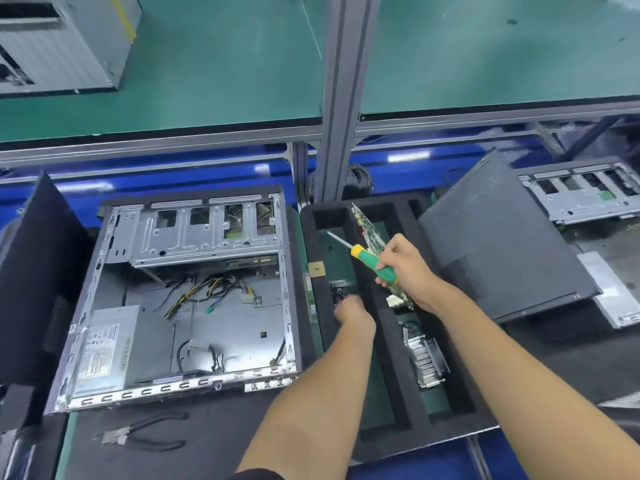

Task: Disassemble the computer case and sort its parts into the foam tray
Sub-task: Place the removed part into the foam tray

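Note:
The open computer case [180, 299] lies flat at the left, with its power supply [104, 348] and loose cables [207, 289] inside. To its right sits the black foam tray [381, 341]. My left hand [351, 311] reaches down into the tray's left compartment, its fingers on a small dark part; what it grips is hidden. My right hand [407, 268] holds a green and yellow screwdriver [370, 259] over the tray. A circuit board [370, 233] stands on edge in the middle slot. A finned heatsink [424, 355] lies in the slot below it.
Black pliers [149, 433] lie on the mat near the front edge. A grey side panel [502, 244] leans against the tray's right side. Another open case [581, 192] sits at the far right. A dark panel [38, 271] stands at the left. A post [341, 98] rises behind the tray.

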Demonstrator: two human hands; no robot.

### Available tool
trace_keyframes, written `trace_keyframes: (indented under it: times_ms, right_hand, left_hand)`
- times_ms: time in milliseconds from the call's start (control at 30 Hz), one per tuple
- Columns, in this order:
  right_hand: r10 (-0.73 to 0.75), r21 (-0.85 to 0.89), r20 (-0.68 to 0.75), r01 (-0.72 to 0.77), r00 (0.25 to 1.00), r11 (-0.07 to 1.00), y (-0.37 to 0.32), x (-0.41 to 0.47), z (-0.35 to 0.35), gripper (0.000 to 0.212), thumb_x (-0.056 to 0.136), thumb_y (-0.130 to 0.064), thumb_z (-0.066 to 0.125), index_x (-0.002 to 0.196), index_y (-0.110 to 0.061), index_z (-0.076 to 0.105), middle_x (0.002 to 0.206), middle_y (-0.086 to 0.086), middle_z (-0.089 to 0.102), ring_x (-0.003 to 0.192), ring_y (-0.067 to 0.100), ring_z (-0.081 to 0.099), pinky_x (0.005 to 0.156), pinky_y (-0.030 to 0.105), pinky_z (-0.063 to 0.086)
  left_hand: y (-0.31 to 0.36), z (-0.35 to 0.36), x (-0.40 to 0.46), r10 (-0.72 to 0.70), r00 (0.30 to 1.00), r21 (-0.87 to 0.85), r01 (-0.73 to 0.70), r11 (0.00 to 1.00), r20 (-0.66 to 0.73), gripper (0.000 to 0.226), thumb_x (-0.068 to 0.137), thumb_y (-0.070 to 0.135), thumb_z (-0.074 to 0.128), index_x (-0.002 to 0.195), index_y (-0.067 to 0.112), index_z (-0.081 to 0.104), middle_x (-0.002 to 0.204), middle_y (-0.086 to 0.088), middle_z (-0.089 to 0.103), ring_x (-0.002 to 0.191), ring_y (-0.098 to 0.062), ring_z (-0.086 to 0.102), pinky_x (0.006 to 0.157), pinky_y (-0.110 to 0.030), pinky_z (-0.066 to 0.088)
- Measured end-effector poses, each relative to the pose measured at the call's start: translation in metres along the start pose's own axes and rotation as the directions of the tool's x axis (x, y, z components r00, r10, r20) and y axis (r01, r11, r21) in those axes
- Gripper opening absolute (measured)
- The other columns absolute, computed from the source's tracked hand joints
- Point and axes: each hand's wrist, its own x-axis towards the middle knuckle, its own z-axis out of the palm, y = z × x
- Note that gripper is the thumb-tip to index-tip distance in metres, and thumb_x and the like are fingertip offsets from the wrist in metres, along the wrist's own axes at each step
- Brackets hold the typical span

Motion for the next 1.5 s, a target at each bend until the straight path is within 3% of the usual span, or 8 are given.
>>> trace_keyframes:
  times_ms: [167, 400, 500, 567, 800, 933, 1100, 1500]
  right_hand:
    - [0.009, -0.002, 0.000, -0.009, 1.000, 1.000, -0.001, 0.004, 0.001, 0.028, 0.087, 0.007, 0.058, 0.087, -0.013, 0.038, 0.087, 0.017, 0.055, 0.056, 0.026, 0.056, 0.046, 0.027, 0.045]
    - [-0.002, -0.055, 0.002, 0.003, 1.000, 0.998, -0.010, 0.006, 0.003, 0.028, 0.086, 0.003, 0.060, 0.085, -0.014, 0.038, 0.087, 0.015, 0.056, 0.056, 0.025, 0.058, 0.053, 0.033, 0.045]
    - [-0.036, -0.098, -0.009, 0.034, 0.999, 0.995, -0.023, 0.006, 0.009, 0.028, 0.085, 0.004, 0.061, 0.084, -0.015, 0.039, 0.089, 0.012, 0.055, 0.057, 0.024, 0.057, 0.052, 0.030, 0.045]
    - [-0.080, -0.112, -0.018, 0.078, 0.997, 0.991, -0.037, 0.008, 0.015, 0.030, 0.084, 0.006, 0.061, 0.082, -0.015, 0.040, 0.086, 0.011, 0.054, 0.055, 0.022, 0.054, 0.050, 0.029, 0.043]
    - [-0.304, -0.215, -0.025, 0.292, 0.952, 0.932, -0.112, 0.025, 0.044, 0.017, 0.079, -0.001, 0.067, 0.082, -0.009, 0.052, 0.081, 0.007, 0.062, 0.049, 0.011, 0.058, 0.049, 0.028, 0.048]
    - [-0.402, -0.230, -0.014, 0.388, 0.916, 0.892, -0.153, 0.037, 0.076, 0.010, 0.083, -0.010, 0.068, 0.082, -0.011, 0.059, 0.078, 0.010, 0.067, 0.061, 0.024, 0.060, 0.057, 0.037, 0.050]
    - [-0.519, -0.409, 0.065, 0.497, 0.852, 0.765, -0.176, 0.043, 0.124, 0.010, 0.092, -0.018, 0.063, 0.087, -0.013, 0.057, 0.078, 0.003, 0.062, 0.052, 0.016, 0.049, 0.036, 0.017, 0.036]
    - [-0.513, -0.520, 0.210, 0.539, 0.832, 0.662, -0.212, 0.065, 0.190, 0.023, 0.092, -0.026, 0.062, 0.077, -0.019, 0.046, 0.070, 0.004, 0.059, 0.057, 0.019, 0.049, 0.051, 0.034, 0.035]
  left_hand:
    - [0.004, 0.006, -0.005, 0.172, 0.974, 0.331, -0.213, 0.919, 0.147, 0.036, 0.099, -0.008, 0.050, 0.135, -0.001, 0.052, 0.091, -0.007, 0.053, 0.074, -0.018, 0.047, 0.057, -0.018, 0.046]
    - [0.008, -0.004, 0.006, 0.022, 0.955, 0.204, -0.086, 0.975, 0.294, 0.018, 0.101, -0.005, 0.039, 0.092, 0.004, 0.052, 0.106, -0.013, 0.052, 0.111, -0.026, 0.049, 0.121, -0.041, 0.033]
    - [0.015, -0.008, 0.006, 0.010, 0.944, 0.309, -0.117, 0.944, 0.329, 0.026, 0.103, -0.001, 0.035, 0.119, 0.000, 0.056, 0.129, -0.017, 0.057, 0.128, -0.029, 0.055, 0.114, -0.038, 0.042]
    - [0.027, -0.003, -0.005, 0.063, 0.943, 0.398, -0.197, 0.896, 0.326, 0.026, 0.105, 0.008, 0.035, 0.119, 0.007, 0.056, 0.112, -0.011, 0.065, 0.099, -0.024, 0.066, 0.084, -0.029, 0.053]
    - [0.079, 0.024, -0.055, 0.311, 0.802, 0.589, -0.589, 0.553, 0.510, 0.002, 0.102, 0.019, 0.044, 0.103, 0.018, 0.046, 0.088, -0.007, 0.051, 0.062, -0.019, 0.046, 0.054, -0.026, 0.036]
    - [0.149, 0.028, -0.073, 0.544, 0.490, 0.417, -0.870, 0.261, 0.681, 0.011, 0.099, 0.011, 0.058, 0.104, 0.012, 0.048, 0.090, -0.004, 0.053, 0.076, -0.019, 0.051, 0.074, -0.033, 0.044]
    - [0.258, 0.015, -0.072, 0.590, 0.270, 0.506, -0.817, -0.278, 0.761, 0.043, 0.093, 0.024, 0.075, 0.128, 0.013, 0.052, 0.126, -0.004, 0.044, 0.109, -0.015, 0.051, 0.097, -0.028, 0.045]
    - [0.339, 0.033, -0.055, 0.323, 0.267, 0.418, -0.622, -0.662, 0.908, 0.012, 0.095, 0.025, 0.072, 0.106, 0.022, 0.076, 0.107, 0.005, 0.074, 0.100, -0.015, 0.066, 0.082, -0.032, 0.050]
